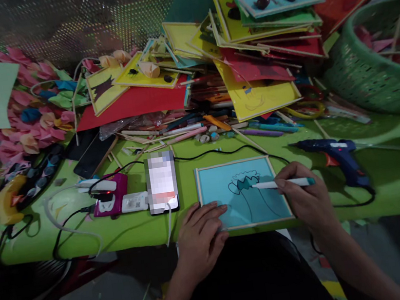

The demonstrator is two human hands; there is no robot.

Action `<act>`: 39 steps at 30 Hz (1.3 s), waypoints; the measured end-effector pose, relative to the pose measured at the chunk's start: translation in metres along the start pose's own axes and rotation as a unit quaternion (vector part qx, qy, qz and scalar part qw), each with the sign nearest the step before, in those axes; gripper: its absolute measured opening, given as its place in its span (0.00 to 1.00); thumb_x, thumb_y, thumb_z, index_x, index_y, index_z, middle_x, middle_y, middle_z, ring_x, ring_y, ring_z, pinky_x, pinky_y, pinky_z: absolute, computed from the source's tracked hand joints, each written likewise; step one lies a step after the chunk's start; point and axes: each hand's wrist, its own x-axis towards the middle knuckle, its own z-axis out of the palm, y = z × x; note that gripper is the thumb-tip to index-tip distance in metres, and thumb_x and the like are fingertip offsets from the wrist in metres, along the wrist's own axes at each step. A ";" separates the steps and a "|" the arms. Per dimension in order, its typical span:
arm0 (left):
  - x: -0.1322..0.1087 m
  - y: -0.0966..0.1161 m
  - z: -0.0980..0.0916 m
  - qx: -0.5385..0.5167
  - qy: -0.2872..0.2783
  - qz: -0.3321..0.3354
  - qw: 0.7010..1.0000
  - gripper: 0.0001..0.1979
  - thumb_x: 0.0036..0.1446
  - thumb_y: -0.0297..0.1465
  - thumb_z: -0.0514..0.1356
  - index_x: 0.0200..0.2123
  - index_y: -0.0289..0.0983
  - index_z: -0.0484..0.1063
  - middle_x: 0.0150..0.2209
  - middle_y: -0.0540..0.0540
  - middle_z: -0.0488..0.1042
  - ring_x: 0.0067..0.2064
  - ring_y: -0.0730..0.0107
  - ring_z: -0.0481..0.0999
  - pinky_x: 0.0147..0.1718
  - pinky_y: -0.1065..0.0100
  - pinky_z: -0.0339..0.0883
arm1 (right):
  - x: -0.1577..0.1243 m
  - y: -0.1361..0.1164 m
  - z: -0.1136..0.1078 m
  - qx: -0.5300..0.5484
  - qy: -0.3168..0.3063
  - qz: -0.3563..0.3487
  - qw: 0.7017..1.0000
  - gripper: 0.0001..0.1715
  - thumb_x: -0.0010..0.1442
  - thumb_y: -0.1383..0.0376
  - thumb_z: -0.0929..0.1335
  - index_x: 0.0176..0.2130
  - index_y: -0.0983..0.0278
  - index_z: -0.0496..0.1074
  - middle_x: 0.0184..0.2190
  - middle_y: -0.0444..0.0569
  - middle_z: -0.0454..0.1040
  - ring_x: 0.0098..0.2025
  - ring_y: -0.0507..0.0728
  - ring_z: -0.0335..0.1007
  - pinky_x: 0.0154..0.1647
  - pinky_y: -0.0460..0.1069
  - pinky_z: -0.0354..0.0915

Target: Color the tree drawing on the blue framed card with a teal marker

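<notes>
A blue sheet of paper [219, 186] edged with thin wooden sticks lies near the table's front edge. On it is a black line drawing [247, 181] with a dark teal patch filled in at the middle. My right hand [307, 195] grips a white marker pen [283, 183] with a teal end; its tip meets the sheet by the teal patch. My left hand [203, 228] rests flat with fingers stretched over the sheet's lower left corner. Just left of the sheet lies a phone [161, 182] with a lit screen and a white cable.
A blue glue gun [336, 154] lies at right, a yellow glue gun [7, 200] at far left. The magenta power strip [122, 189] trails cables. Framed coloured sheets [261, 87] pile up behind, near a green basket [350, 61]. Pink paper pieces [35, 127] heap at left.
</notes>
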 end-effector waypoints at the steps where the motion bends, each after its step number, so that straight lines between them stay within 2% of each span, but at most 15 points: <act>1: 0.000 0.000 0.000 -0.001 0.001 -0.001 1.000 0.07 0.71 0.33 0.54 0.41 0.41 0.72 0.55 0.47 0.82 0.60 0.62 0.78 0.63 0.53 0.62 | 0.000 0.000 0.000 0.000 -0.001 0.001 1.000 0.08 0.63 0.61 0.72 0.32 0.57 0.73 0.25 0.42 0.69 0.28 0.56 0.64 0.30 0.51 0.59; 13: 0.002 0.001 -0.001 -0.001 0.006 0.003 1.000 0.09 0.72 0.34 0.53 0.41 0.42 0.72 0.55 0.47 0.82 0.60 0.62 0.78 0.63 0.53 0.62 | 0.002 -0.006 0.004 -0.054 0.013 -0.008 0.998 0.08 0.65 0.58 0.72 0.35 0.58 0.74 0.27 0.44 0.76 0.30 0.56 0.70 0.32 0.50 0.64; 19: 0.001 0.001 0.000 -0.001 0.009 0.004 1.000 0.09 0.72 0.35 0.54 0.41 0.41 0.73 0.55 0.48 0.82 0.60 0.63 0.78 0.62 0.52 0.63 | 0.003 -0.007 0.004 -0.063 0.016 -0.017 0.998 0.08 0.64 0.60 0.72 0.33 0.58 0.73 0.25 0.43 0.74 0.28 0.55 0.68 0.29 0.50 0.62; 39: 0.002 0.001 -0.001 -0.009 0.012 -0.002 1.000 0.09 0.72 0.34 0.54 0.42 0.42 0.73 0.54 0.47 0.83 0.60 0.62 0.78 0.63 0.53 0.63 | 0.003 -0.007 0.004 -0.068 0.018 -0.009 0.997 0.09 0.64 0.57 0.72 0.33 0.58 0.73 0.25 0.44 0.75 0.28 0.56 0.69 0.29 0.50 0.63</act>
